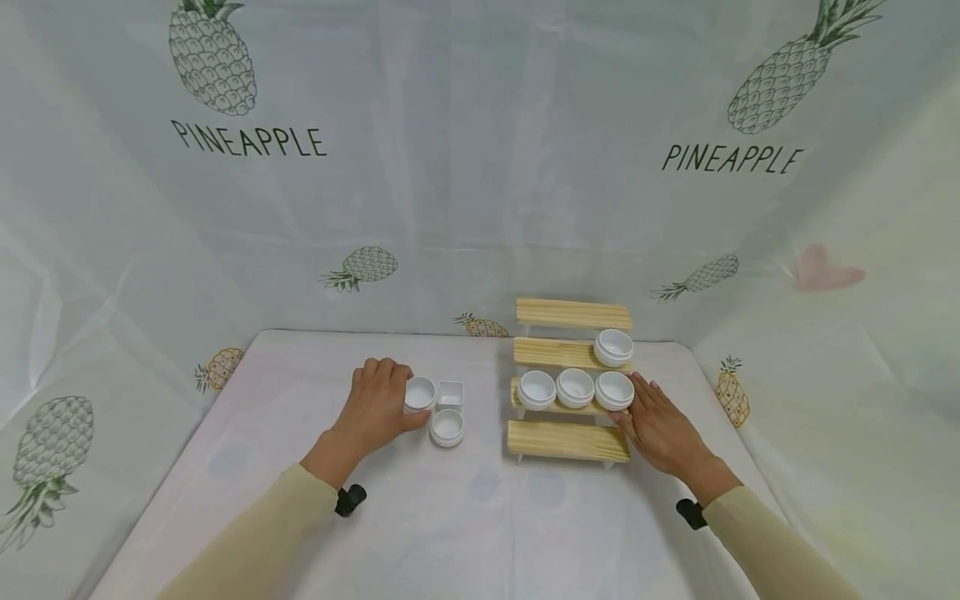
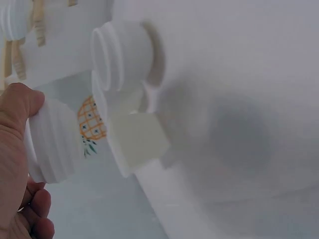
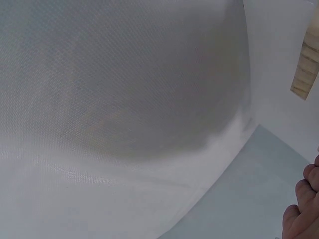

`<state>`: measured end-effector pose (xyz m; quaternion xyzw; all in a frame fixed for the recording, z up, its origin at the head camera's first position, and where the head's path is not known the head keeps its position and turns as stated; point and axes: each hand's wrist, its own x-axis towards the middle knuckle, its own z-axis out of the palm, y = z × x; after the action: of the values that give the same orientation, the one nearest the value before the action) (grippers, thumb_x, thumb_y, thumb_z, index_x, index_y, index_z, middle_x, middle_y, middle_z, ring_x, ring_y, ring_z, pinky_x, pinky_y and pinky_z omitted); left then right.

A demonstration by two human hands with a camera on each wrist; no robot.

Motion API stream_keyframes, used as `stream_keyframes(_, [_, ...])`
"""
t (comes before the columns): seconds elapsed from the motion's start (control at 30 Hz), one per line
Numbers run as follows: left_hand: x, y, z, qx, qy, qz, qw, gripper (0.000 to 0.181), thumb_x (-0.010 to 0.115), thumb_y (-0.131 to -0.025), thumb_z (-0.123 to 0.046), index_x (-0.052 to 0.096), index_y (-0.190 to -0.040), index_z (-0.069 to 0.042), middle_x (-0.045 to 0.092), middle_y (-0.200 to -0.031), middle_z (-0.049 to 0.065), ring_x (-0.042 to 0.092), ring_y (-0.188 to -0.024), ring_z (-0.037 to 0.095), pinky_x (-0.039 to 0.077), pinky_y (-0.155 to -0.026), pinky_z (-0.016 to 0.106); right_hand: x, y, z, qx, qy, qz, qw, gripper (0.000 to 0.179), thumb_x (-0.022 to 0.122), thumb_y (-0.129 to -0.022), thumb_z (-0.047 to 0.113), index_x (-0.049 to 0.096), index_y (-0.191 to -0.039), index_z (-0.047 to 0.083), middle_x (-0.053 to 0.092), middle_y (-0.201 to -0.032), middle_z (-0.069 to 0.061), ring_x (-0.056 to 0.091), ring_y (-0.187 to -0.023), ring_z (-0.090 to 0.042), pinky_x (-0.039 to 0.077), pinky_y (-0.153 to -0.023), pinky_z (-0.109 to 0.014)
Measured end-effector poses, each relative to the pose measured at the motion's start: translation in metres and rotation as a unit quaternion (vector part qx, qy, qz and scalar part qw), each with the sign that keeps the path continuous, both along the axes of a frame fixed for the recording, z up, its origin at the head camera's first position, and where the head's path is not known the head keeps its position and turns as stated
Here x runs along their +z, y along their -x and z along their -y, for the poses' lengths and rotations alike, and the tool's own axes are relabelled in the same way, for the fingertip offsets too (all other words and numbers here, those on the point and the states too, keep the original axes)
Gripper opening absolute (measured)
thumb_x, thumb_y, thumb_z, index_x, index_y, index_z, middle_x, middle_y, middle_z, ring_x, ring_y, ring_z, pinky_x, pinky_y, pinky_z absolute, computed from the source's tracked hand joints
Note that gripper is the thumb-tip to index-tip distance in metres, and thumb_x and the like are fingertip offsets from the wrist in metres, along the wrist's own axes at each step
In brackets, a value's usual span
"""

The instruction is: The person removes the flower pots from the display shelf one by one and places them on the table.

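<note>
My left hand point(image 1: 377, 404) grips a round white ribbed bowl point(image 2: 54, 142), thumb on one side and fingers on the other. In the left wrist view the bowl is lifted off the table. Close to it on the table are a small square white dish point(image 1: 451, 393) and another round white bowl point(image 1: 447, 427). My right hand point(image 1: 663, 429) lies along the right end of a stepped wooden rack point(image 1: 568, 440), its fingers straight and close together. Its fingertips are right by the rightmost bowl point(image 1: 614, 391) on the second step from the front.
Two more white bowls point(image 1: 556, 390) share that step, and one bowl point(image 1: 613, 347) stands at the right of the step above. The top plank point(image 1: 573, 314) is at the back. Behind the white table point(image 1: 480, 533) hangs a pineapple-print curtain point(image 1: 480, 167).
</note>
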<state>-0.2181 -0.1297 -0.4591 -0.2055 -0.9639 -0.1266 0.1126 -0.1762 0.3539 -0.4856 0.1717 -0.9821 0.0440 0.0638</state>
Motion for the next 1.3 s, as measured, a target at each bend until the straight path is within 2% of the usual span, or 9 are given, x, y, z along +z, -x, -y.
stream_keyframes(0.3, [-0.035,-0.016,0.013,0.022,-0.005,0.007,0.9997,0.070,0.090,-0.079,-0.049,0.063,-0.119,0.001,0.059,-0.105,0.014,0.048,-0.100,0.033,0.038,-0.087,0.047,-0.001,0.002,-0.001,-0.001,-0.009,0.008,0.9999,0.075,0.042,-0.114,0.042,0.027,-0.158,-0.016,0.027,-0.167,-0.034,0.026,-0.157,-0.049,0.024,-0.125,-0.059])
stream_keyframes(0.43, [-0.046,-0.019,0.014,0.026,-0.014,0.000,0.9996,0.068,0.091,-0.078,-0.047,0.063,-0.117,0.001,0.060,-0.103,0.014,0.048,-0.097,0.034,0.038,-0.085,0.047,-0.002,0.002,-0.002,0.000,-0.008,0.003,1.0000,0.075,0.043,-0.114,0.043,0.027,-0.158,-0.016,0.028,-0.167,-0.034,0.027,-0.156,-0.049,0.024,-0.125,-0.059])
stream_keyframes(0.6, [-0.057,-0.019,0.015,0.035,-0.008,0.015,0.9992,0.068,0.090,-0.078,-0.049,0.063,-0.117,0.000,0.059,-0.103,0.013,0.047,-0.098,0.034,0.039,-0.087,0.048,-0.004,0.002,-0.003,0.003,-0.008,-0.014,0.9999,0.075,0.044,-0.113,0.042,0.029,-0.157,-0.016,0.031,-0.165,-0.034,0.030,-0.155,-0.049,0.026,-0.124,-0.059])
stream_keyframes(1.0, [-0.071,-0.018,0.012,0.040,-0.002,0.015,0.9991,0.067,0.089,-0.079,-0.051,0.063,-0.116,-0.002,0.058,-0.102,0.012,0.046,-0.096,0.033,0.038,-0.085,0.046,-0.002,0.003,-0.002,0.001,-0.015,0.001,0.9999,0.073,0.042,-0.114,0.040,0.028,-0.157,-0.017,0.028,-0.166,-0.034,0.028,-0.156,-0.049,0.026,-0.125,-0.060])
stream_keyframes(1.3, [-0.069,-0.016,0.008,0.050,-0.007,0.033,0.9982,0.068,0.089,-0.079,-0.050,0.063,-0.118,-0.001,0.059,-0.104,0.013,0.046,-0.098,0.033,0.038,-0.086,0.046,0.000,0.002,-0.001,-0.003,-0.015,0.006,0.9999,0.073,0.042,-0.114,0.040,0.028,-0.157,-0.017,0.027,-0.167,-0.034,0.027,-0.156,-0.049,0.025,-0.125,-0.059])
